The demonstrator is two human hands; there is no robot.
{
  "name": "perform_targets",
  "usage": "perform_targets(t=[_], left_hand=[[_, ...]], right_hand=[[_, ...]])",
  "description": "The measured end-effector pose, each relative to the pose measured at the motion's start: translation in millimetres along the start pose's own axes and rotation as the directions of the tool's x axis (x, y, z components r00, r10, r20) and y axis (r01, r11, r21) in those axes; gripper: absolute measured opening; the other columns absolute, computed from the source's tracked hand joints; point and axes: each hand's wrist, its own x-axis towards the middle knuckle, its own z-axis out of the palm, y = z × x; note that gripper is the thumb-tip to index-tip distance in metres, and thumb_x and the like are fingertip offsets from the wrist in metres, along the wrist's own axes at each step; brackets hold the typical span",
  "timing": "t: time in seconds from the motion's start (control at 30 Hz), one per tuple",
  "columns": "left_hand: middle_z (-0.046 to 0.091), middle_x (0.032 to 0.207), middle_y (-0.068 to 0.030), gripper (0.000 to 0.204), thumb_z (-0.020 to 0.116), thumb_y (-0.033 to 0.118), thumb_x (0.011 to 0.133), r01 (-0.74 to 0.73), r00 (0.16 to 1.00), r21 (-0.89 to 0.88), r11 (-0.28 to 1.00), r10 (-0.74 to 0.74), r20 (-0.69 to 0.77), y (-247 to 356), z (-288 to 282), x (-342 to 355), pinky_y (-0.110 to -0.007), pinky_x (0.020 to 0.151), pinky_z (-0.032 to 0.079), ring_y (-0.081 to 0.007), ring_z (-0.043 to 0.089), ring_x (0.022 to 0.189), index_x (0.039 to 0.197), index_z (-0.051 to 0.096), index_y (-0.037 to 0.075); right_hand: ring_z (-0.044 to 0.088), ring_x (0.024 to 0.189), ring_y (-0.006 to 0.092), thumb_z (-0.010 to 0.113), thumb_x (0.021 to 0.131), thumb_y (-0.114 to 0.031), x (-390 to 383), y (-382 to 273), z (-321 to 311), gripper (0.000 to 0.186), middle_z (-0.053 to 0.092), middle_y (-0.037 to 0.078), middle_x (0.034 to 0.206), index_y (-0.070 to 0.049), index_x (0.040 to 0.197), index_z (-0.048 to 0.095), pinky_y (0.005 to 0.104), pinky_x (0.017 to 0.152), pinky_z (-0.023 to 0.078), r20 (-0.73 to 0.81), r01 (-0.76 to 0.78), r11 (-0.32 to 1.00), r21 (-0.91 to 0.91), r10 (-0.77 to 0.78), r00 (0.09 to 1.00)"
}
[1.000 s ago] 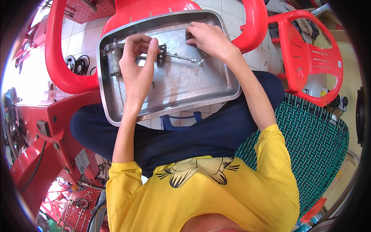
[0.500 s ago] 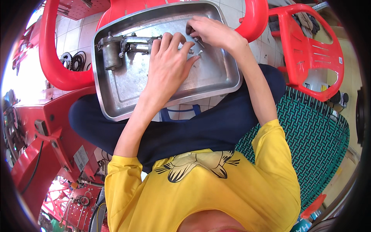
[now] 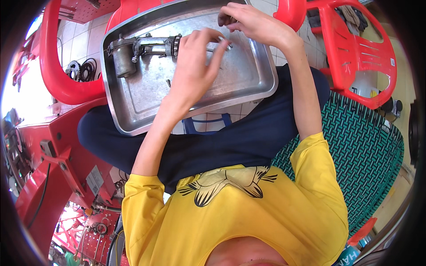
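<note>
A metal tray (image 3: 137,99) on my crossed legs holds a grimy canister (image 3: 125,62) joined to a horizontal cylindrical assembly (image 3: 153,46) with a toothed ring at its right end, partly behind my fingers. My left hand (image 3: 197,62) is closed, thumb and fingertips pinching what looks like a small silver bolt (image 3: 225,44) right of the assembly. My right hand (image 3: 248,24) is curled over the tray's upper right, its fingertips together; what they hold is hidden. A small part (image 3: 168,82) lies left of my left wrist.
Red plastic chairs (image 3: 69,91) surround the tray, one (image 3: 361,62) at the right. A green woven seat (image 3: 359,164) is beside me at the right. Red machinery (image 3: 53,173) stands at the left, and black sprockets (image 3: 82,71) lie on the tiled floor beyond it.
My left hand has moved right from the assembly toward the small bolt and closed its fingertips there. My right hand sits slightly higher, with the part in its fingers now hidden. The whole view has shifted upward.
</note>
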Motion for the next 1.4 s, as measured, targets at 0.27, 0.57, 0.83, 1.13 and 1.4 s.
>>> perform_targets(t=[0.27,0.57,0.83,1.13,1.4], left_hand=[[0.069,0.081,-0.0044,0.015,0.062,0.011,0.106,0.386,0.917,-0.448,0.806,-0.389,0.09,8.2,-28.4,11.4,-0.024,0.062,0.05,-0.0072,0.062,0.067,0.109,0.067,-0.003],[0.074,0.105,-0.0186,0.026,0.062,-0.003,0.101,0.302,0.943,-0.516,0.802,-0.332,0.035,14.6,-27.7,5.2,-0.03,0.08,0.062,-0.0242,0.078,0.095,0.123,0.051,-0.005],[0.074,0.092,-0.0201,0.01,0.06,-0.002,0.103,0.251,0.935,-0.649,0.718,-0.354,-0.029,8.7,-31.2,-2.4,-0.031,0.074,0.062,-0.0267,0.078,0.086,0.105,0.05,-0.004],[0.073,0.085,-0.0197,0.012,0.058,0.0,0.104,0.172,0.961,-0.705,0.688,-0.275,-0.034,6.1,-31.5,-4.5,-0.031,0.065,0.06,-0.0246,0.076,0.074,0.098,0.048,-0.002],[0.072,0.081,-0.0169,0.014,0.06,0.003,0.105,0.208,0.957,-0.684,0.699,-0.289,-0.005,3.3,-35.9,-3.8,-0.028,0.06,0.055,-0.0214,0.075,0.071,0.097,0.048,-0.001]], right_hand=[[0.068,0.107,0.0321,0.066,0.096,-0.004,-1.7,-9.6,-12.7,0.02,0.067,0.015,0.113,0.0,0.116,0.063,0.0397,0.093,0.055,-0.088,0.101,0.983,0.152,-0.088,0.992],[0.061,0.109,0.0114,0.069,0.098,-0.001,-13.7,-59.9,33.3,0.043,0.061,0.004,0.114,-0.004,0.135,0.049,0.0276,0.092,0.05,-0.36,0.154,0.541,0.827,0.299,0.883],[0.066,0.109,0.0144,0.071,0.098,-0.005,-15.3,-67.9,35.2,0.036,0.067,0.007,0.114,-0.003,0.131,0.057,0.0303,0.094,0.054,-0.427,0.241,0.535,0.81,0.256,0.867],[0.065,0.106,0.0135,0.068,0.1,-0.007,-19.3,-76.0,39.7,0.025,0.067,0.005,0.114,-0.001,0.124,0.064,0.0296,0.094,0.052,-0.356,0.172,0.543,0.822,0.255,0.899],[0.068,0.103,0.0137,0.074,0.096,-0.009,-15.0,-81.7,41.2,0.023,0.072,0.004,0.11,-0.004,0.117,0.071,0.0303,0.089,0.054,-0.473,0.186,0.623,0.76,0.332,0.816]])
